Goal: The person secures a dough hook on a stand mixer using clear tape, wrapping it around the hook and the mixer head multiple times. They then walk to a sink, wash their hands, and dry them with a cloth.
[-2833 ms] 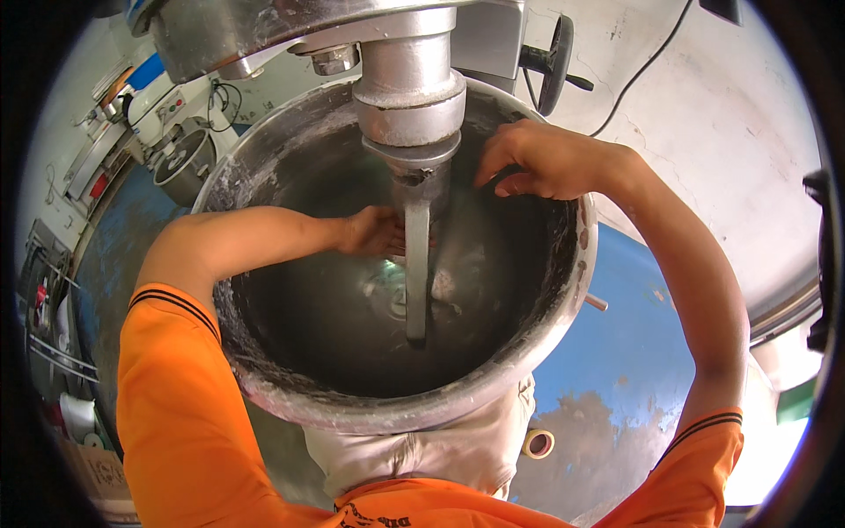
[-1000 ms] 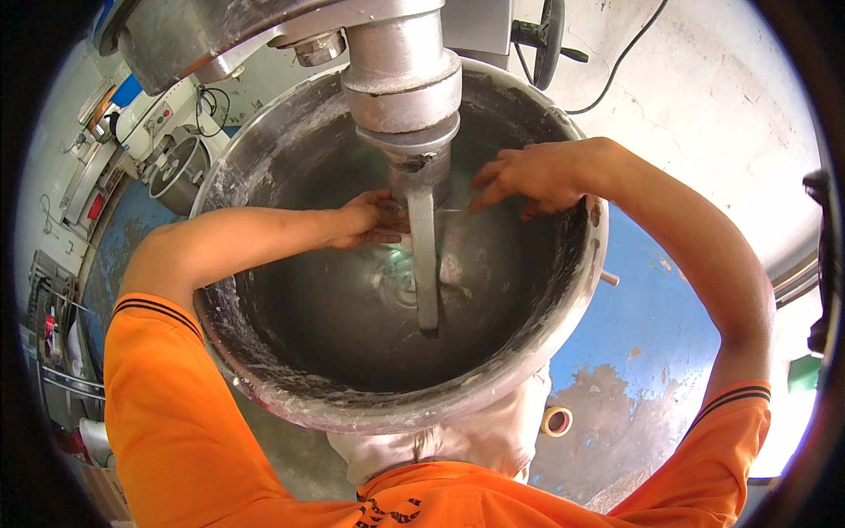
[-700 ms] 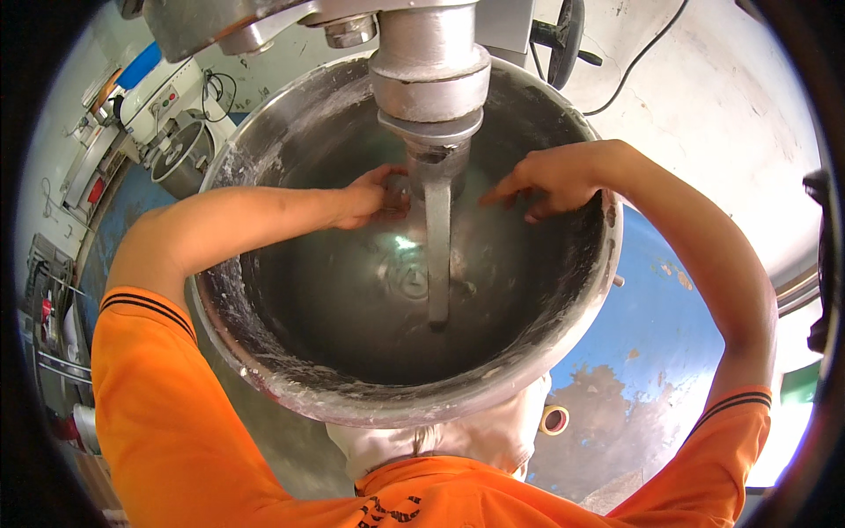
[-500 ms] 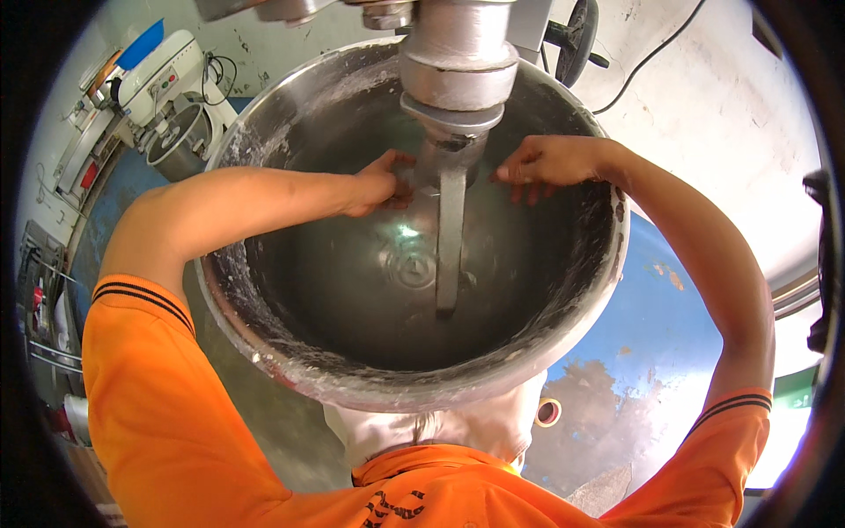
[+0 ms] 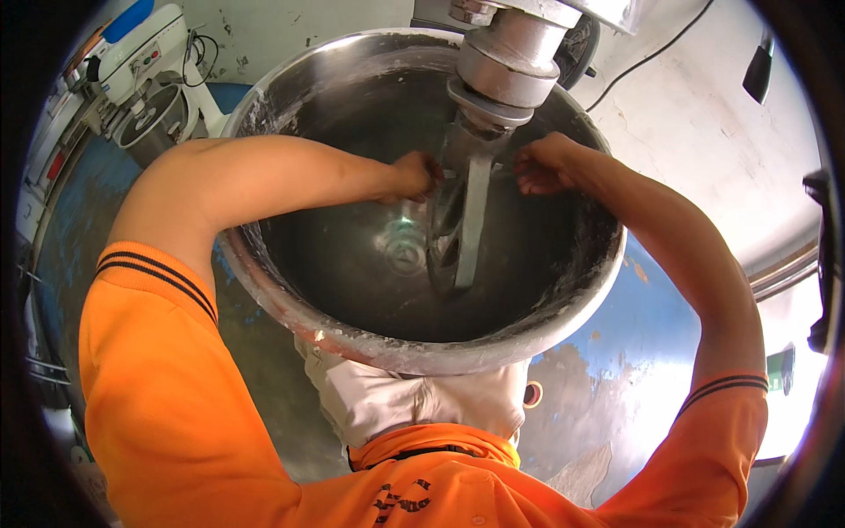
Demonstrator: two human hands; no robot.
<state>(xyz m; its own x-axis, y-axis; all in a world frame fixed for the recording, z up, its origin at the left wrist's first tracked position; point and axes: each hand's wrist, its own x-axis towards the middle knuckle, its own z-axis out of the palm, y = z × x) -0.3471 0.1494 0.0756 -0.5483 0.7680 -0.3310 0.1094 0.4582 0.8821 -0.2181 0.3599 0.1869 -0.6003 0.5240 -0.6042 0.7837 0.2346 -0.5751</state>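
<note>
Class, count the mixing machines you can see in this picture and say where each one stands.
2: the large floured steel mixer bowl at centre, both hands at its metal beater attachment; a small white stand mixer at upper left. Others may be hidden.

Small green sign (image 5: 780, 369), far right edge

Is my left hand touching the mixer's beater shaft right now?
Touching. In the head view the left hand reaches into the steel bowl, its fingers pressed against the top of the beater shaft, no gap visible.
</note>
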